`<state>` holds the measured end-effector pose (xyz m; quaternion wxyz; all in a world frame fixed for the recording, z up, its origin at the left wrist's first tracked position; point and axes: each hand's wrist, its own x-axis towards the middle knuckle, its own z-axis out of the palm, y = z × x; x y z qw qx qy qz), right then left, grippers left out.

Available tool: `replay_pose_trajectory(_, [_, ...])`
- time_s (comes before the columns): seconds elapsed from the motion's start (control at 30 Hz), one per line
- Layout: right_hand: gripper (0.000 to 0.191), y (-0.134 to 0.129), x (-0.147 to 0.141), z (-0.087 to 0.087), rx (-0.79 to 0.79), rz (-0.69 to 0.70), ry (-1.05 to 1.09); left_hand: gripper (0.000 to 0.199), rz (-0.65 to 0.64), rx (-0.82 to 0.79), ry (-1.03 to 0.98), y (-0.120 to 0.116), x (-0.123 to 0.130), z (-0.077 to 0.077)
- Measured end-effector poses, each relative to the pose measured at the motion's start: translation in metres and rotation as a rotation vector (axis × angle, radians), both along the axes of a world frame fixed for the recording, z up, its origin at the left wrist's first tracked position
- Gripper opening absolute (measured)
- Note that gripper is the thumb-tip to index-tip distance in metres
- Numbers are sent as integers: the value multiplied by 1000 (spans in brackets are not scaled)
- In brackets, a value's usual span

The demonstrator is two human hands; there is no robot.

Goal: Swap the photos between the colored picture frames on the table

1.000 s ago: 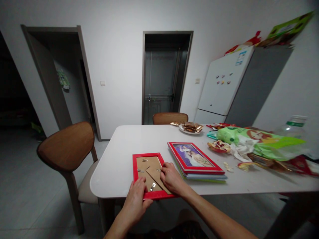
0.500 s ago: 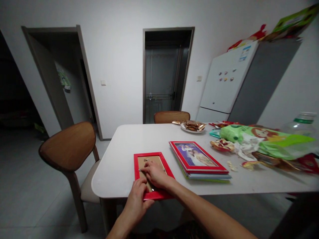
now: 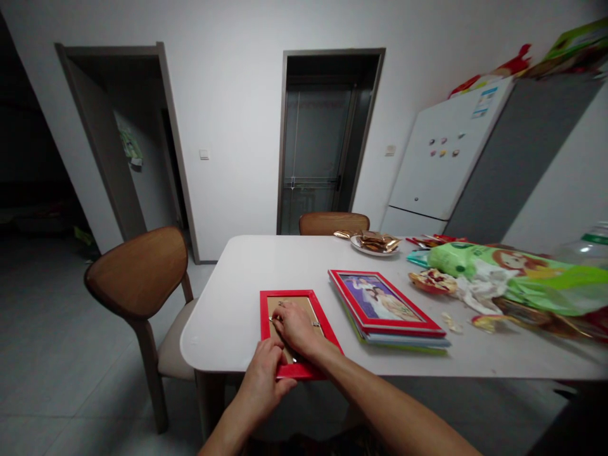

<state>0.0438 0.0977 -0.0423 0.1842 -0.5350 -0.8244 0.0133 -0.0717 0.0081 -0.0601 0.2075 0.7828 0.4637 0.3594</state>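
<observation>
A red picture frame [image 3: 287, 293] lies face down near the table's front edge, its brown backing board [image 3: 306, 306] facing up. Small metal clips sit along the board's edges, one of them a right-side clip [image 3: 315, 323]. My left hand [image 3: 266, 373] grips the frame's near left corner, thumb against the front edge. Reaching across the board, my right hand [image 3: 295, 328] has its fingers bent together at the left-side metal clip [image 3: 272, 319]; the fingertips partly cover it. To the right, another red frame with a photo [image 3: 380, 297] tops a stack of frames.
A white table [image 3: 228, 297] carries a plate of wrapped snacks [image 3: 376, 242], a piece of opened fruit [image 3: 433, 281], peel scraps, tissues and a green bag [image 3: 546, 272]. One wooden chair [image 3: 140, 272] stands at the left, another chair [image 3: 334, 221] behind the table.
The view has shifted slightly, so the scene sits further right. My right fingers have moved slightly at the left clip and backing; my left hand keeps its grip on the frame corner.
</observation>
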Motion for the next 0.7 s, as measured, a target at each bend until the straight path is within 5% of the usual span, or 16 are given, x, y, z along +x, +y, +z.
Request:
replay_pose_trajectory(0.43, [22, 7, -6, -1, -90, -122, 60, 23, -6, 1, 44, -1, -1, 4])
replay_pose_trajectory(0.7, [21, 5, -4, -6, -65, 95, 34, 20, 17, -19, 120, 0, 0, 8])
